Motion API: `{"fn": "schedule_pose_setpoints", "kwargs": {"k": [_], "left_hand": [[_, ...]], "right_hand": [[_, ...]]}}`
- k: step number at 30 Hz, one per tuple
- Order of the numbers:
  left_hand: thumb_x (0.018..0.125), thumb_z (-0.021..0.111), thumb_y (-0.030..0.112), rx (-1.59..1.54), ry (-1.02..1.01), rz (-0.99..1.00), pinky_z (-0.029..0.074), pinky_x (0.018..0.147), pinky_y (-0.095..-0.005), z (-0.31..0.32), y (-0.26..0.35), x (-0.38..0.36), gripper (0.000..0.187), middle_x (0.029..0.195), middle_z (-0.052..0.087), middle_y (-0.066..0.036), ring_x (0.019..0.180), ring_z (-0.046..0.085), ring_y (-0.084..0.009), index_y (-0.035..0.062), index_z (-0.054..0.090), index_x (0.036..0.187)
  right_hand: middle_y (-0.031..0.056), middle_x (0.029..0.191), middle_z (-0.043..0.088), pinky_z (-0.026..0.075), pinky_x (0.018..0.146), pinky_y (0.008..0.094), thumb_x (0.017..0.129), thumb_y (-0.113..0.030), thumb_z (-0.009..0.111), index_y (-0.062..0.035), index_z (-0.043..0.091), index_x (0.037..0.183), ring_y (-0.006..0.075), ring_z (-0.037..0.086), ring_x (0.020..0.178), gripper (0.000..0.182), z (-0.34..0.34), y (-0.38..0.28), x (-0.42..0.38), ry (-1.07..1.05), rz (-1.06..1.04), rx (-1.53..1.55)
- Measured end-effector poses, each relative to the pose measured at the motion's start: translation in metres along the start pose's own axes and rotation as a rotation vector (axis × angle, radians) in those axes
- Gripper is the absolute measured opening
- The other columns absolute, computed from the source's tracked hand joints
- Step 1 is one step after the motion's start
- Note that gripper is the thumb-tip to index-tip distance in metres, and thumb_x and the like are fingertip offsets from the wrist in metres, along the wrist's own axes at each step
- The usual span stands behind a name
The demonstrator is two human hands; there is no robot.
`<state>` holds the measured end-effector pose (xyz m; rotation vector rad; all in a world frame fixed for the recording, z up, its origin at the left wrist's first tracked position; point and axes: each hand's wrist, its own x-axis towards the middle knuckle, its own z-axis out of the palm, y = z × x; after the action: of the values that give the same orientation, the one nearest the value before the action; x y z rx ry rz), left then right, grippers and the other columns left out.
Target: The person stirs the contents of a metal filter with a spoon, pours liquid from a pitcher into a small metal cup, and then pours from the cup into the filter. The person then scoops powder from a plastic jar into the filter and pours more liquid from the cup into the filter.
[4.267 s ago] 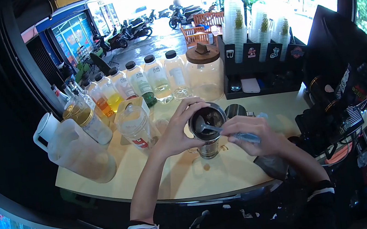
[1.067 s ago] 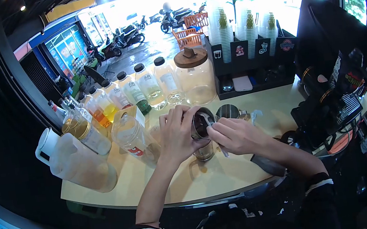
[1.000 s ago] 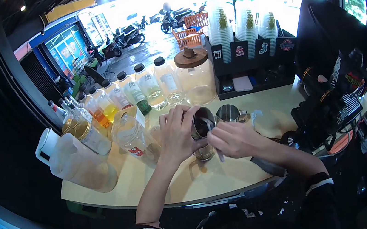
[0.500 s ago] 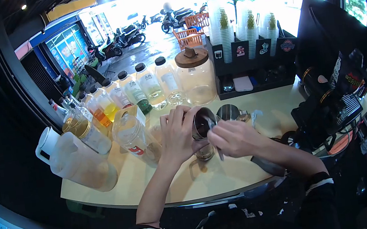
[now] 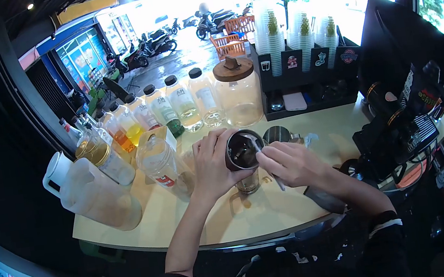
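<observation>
On my head view the metal cup (image 5: 243,153) is tilted above the drinking glass (image 5: 248,185) on the counter (image 5: 228,224), mouth toward me, left hand (image 5: 215,160) wrapped round its left wall; can't tell if cup and glass touch. Right hand (image 5: 288,164) pinches the spoon (image 5: 256,144), long axis slanting from below that hand up-left into the cup's mouth, so I read the cup as just left of it. Metal pitcher (image 5: 276,135) sits just beyond the right hand.

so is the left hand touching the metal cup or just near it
Touching. The head view shows the left hand gripping the metal cup, fingers against its side and thumb below the near rim.
</observation>
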<state>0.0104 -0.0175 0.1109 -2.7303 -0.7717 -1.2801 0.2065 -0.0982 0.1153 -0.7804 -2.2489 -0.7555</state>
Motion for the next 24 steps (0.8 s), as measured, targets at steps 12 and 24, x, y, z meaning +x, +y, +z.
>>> {"fn": "schedule_pose_setpoints", "kwargs": {"k": [12,24], "left_hand": [[0.05,0.087,0.022,-0.178,-0.004,-0.063,0.043,0.091,-0.0375,0.005,-0.012,-0.002,0.08,0.116,0.053,-0.01,0.105,0.054,-0.028,0.0051,0.05,0.119],[0.052,0.086,0.014,-0.428,-0.057,-0.073,0.043,0.096,-0.0357,0.002,-0.016,-0.001,0.081,0.122,0.05,-0.011,0.114,0.051,-0.0263,0.0061,0.047,0.123]], "right_hand": [[0.0079,0.087,0.055,0.05,0.063,0.0303,0.073,-0.012,0.063,0.0012,0.052,0.109,0.0205,0.06,0.077,0.04,0.0,0.0,-0.003,-0.003,-0.019,0.127],[0.0114,0.1,0.058,0.053,0.067,0.0347,0.072,-0.003,0.066,-0.001,0.053,0.116,0.026,0.062,0.086,0.045,-0.012,0.004,-0.001,-0.047,0.088,0.35]]}}
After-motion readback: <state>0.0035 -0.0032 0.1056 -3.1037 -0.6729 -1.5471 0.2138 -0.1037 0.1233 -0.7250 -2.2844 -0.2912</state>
